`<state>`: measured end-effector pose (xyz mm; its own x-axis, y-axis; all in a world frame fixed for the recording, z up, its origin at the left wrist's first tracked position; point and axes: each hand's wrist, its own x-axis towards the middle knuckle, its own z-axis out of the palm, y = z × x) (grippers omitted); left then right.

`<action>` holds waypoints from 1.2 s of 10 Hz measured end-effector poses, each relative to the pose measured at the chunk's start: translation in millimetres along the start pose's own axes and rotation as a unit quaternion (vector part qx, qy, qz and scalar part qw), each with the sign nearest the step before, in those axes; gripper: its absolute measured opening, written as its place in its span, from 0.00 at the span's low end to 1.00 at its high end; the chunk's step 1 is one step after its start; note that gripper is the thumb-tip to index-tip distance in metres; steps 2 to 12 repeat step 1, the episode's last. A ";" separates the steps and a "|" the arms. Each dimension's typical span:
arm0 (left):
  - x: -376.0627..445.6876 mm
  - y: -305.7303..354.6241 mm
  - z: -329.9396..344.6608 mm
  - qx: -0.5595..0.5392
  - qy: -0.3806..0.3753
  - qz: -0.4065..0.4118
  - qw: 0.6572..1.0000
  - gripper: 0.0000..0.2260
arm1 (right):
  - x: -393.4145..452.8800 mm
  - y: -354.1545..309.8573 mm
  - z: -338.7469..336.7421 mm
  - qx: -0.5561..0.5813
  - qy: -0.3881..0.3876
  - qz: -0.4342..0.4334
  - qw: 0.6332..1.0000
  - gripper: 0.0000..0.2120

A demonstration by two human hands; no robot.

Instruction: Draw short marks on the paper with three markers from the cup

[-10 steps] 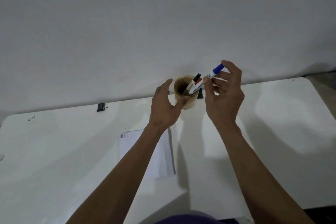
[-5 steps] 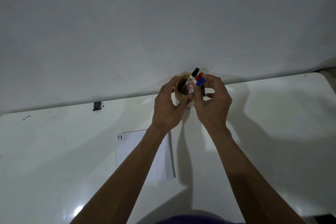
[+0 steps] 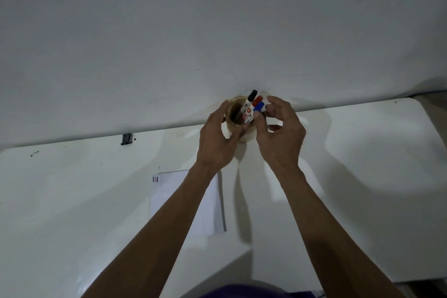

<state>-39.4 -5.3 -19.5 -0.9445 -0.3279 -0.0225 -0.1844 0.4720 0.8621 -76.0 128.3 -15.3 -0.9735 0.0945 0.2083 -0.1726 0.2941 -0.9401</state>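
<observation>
A tan cup [image 3: 232, 113] stands at the table's far edge against the wall. Three markers lean in it: a black-capped marker [image 3: 251, 97], a red-capped marker [image 3: 257, 100] and a blue-capped marker [image 3: 259, 106]. My left hand [image 3: 217, 138] curls round the cup's left side and front and holds it. My right hand [image 3: 278, 133] is at the cup's right side, its thumb and fingertips pinched on the blue marker just below the cap. A white paper [image 3: 169, 201] lies nearer me, partly under my left forearm, with three short marks [image 3: 155, 179] at its top left corner.
The white table [image 3: 362, 176] reaches to a plain wall behind. A small black clip [image 3: 127, 139] sits at the far edge on the left, with dark specks [image 3: 34, 153] further left. The table's rounded right corner [image 3: 420, 109] shows at far right.
My right hand has brought the blue marker down from above the cup into it, beside the red and black ones. My left hand has closed in round the cup.
</observation>
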 end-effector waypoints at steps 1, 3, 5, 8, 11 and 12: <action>7.1 -1.5 -6.3 0.005 0.020 -0.036 0.999 0.34 | 3.6 -4.0 0.3 0.002 -0.001 0.007 1.000 0.20; 7.1 -1.5 -6.3 0.005 0.020 -0.036 0.999 0.34 | 3.6 -4.0 0.3 0.002 -0.001 0.007 1.000 0.20; 7.1 -1.5 -6.3 0.005 0.020 -0.036 0.999 0.34 | 3.6 -4.0 0.3 0.002 -0.001 0.007 1.000 0.20; 7.1 -1.5 -6.3 0.005 0.020 -0.036 0.999 0.34 | 3.6 -4.0 0.3 0.002 -0.001 0.007 1.000 0.20; 7.1 -1.5 -6.3 0.005 0.020 -0.036 0.999 0.34 | 3.6 -4.0 0.3 0.002 -0.001 0.007 1.000 0.20; 7.1 -1.5 -6.3 0.005 0.020 -0.036 0.999 0.34 | 3.6 -4.0 0.3 0.002 -0.001 0.007 1.000 0.20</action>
